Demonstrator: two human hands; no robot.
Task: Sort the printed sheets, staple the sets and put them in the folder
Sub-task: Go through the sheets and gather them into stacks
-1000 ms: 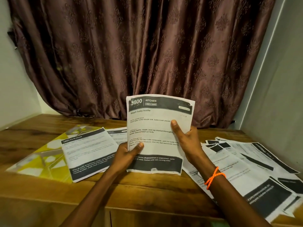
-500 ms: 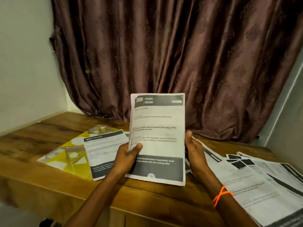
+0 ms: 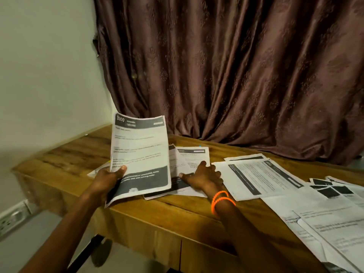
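My left hand (image 3: 109,179) grips a printed sheet headed "KITCHEN" (image 3: 140,152) by its lower left edge and holds it tilted up above the wooden table (image 3: 149,213). My right hand (image 3: 203,176), with an orange band at the wrist, lies flat with spread fingers on a printed sheet (image 3: 192,156) lying on the table just right of the held one. More printed sheets (image 3: 262,176) lie fanned out to the right. The held sheet hides the yellow folder, apart from a pale corner (image 3: 94,172) by my left hand.
A brown patterned curtain (image 3: 226,75) hangs behind the table, and a pale wall (image 3: 45,75) closes the left side. Overlapping sheets (image 3: 331,223) cover the table's right end up to its front edge. A wall socket strip (image 3: 11,219) sits low at the left.
My right hand let go of the KITCHEN sheet and came down onto a sheet on the table. My left hand alone now holds the sheet. The view swung left.
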